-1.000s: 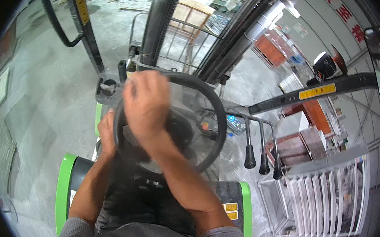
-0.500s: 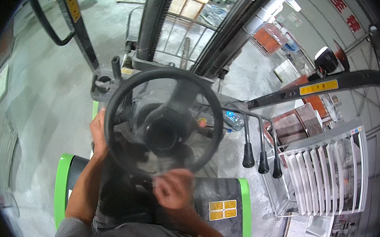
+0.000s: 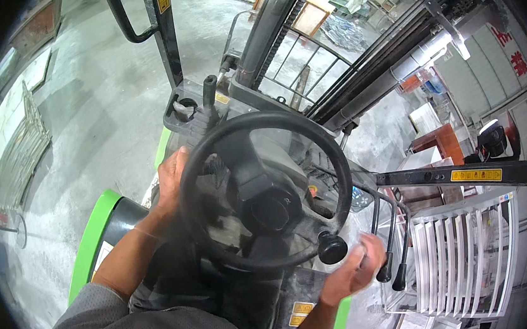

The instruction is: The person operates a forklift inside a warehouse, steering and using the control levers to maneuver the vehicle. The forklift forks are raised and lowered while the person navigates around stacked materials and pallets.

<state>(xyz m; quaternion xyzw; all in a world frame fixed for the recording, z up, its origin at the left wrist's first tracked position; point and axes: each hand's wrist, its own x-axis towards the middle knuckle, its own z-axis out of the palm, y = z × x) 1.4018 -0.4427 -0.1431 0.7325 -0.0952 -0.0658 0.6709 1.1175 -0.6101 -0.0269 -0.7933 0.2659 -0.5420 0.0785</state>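
Observation:
I sit at a forklift's black steering wheel point(image 3: 273, 260). Its round spinner knob point(image 3: 333, 247) stands at the lower right of the rim with no hand on it. Just right of the knob, my right hand point(image 3: 356, 268) has its fingers bent at the leftmost of three black-knobbed control levers point(image 3: 400, 277). It is smeared by motion and covers that lever's end, so a grip on it cannot be made out. My left hand point(image 3: 171, 178) lies against the wheel's left side, below a black upright lever point(image 3: 209, 92), its fingertips partly hidden by the rim.
The lift mast point(image 3: 270, 27) and a load guard point(image 3: 301, 65) rise ahead. Stacked pale slabs point(image 3: 17, 147) stand on the floor at left. A white slatted frame point(image 3: 466, 259) is close on the right, below a black cab bar point(image 3: 467, 174). A handrail point(image 3: 129, 25) curves at upper left.
My right hand has gone from the wheel's bottom rim rightward to the levers. The wheel has turned. My left hand stays beside the rim, while the whole view has shifted.

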